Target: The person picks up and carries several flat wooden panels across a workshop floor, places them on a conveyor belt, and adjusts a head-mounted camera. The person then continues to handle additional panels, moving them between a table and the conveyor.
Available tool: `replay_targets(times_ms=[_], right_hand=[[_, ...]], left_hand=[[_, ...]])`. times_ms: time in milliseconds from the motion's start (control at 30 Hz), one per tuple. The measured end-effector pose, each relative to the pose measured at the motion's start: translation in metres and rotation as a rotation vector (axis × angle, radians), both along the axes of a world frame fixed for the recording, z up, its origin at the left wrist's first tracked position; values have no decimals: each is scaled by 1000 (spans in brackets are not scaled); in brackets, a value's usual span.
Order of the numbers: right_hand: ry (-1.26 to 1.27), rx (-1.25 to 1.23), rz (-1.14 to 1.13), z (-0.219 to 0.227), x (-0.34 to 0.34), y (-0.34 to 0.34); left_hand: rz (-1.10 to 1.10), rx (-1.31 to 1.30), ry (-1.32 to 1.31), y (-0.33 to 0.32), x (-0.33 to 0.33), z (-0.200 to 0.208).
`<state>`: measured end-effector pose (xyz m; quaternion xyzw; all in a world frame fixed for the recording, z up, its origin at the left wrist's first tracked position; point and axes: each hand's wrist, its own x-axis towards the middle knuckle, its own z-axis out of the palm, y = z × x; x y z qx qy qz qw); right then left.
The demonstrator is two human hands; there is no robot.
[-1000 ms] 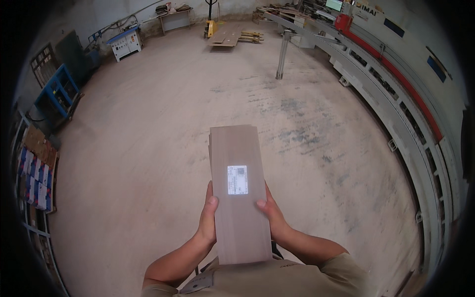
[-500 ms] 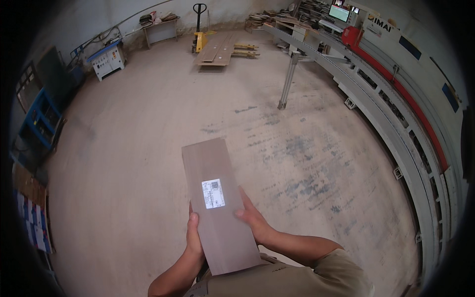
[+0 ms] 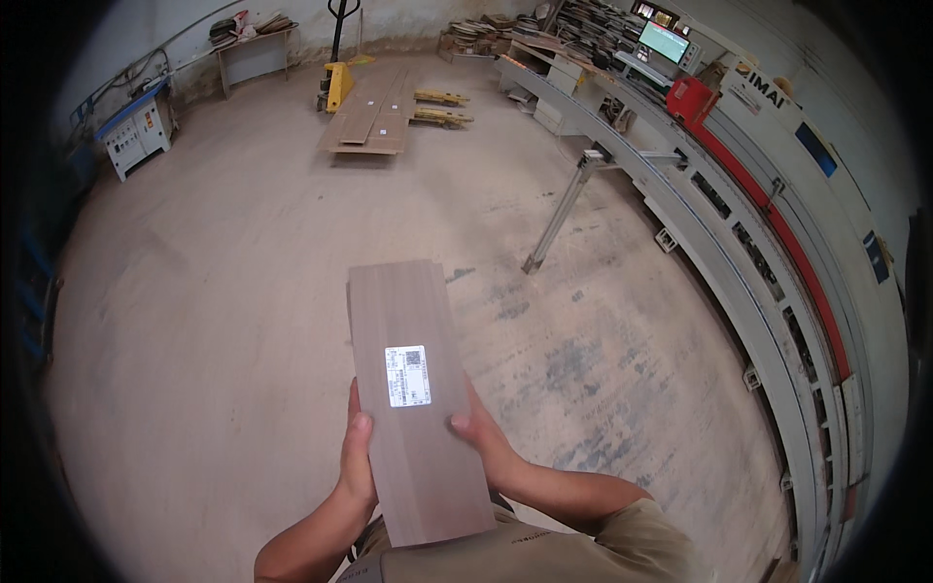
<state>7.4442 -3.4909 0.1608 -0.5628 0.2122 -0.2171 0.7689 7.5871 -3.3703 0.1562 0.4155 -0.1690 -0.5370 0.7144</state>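
Note:
In front of my body I carry a long rectangular wood-grain board, brownish grey, its near end close to my shirt. A second edge shows along its far left side, so there may be more than one board. A white printed label sits near the middle of its top face. My left hand grips the left long edge, thumb along the side. On the right edge, my right hand is closed with its thumb on the top face. The other fingers of both hands are hidden beneath or behind the board.
A long grey machine with a red strip and a conveyor rail curves along the right, with a support leg. Ahead, a yellow pallet truck stands by stacked boards. A control cabinet is at far left.
The pallet truck and machine have come nearer and shifted left in view, as I have moved forward and turned slightly right. Both hands keep their hold on the board.

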Motion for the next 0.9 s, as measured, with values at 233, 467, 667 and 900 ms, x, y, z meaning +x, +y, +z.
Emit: replay_targets(times_ms=[233,467,667,900], right_hand=[[-31,-39,-28,-21,184,-205],[102,-101,68,-1,376,-388],[96,-116,1,5,532,-552],[98,-70,-111,28,647,-753]], left_hand=[[-7,82,-9,-202,181,-1],[146,93,25,-372,352,21],[108,202,41,-545,515,25],[-15,230,17,-760,643,47]])
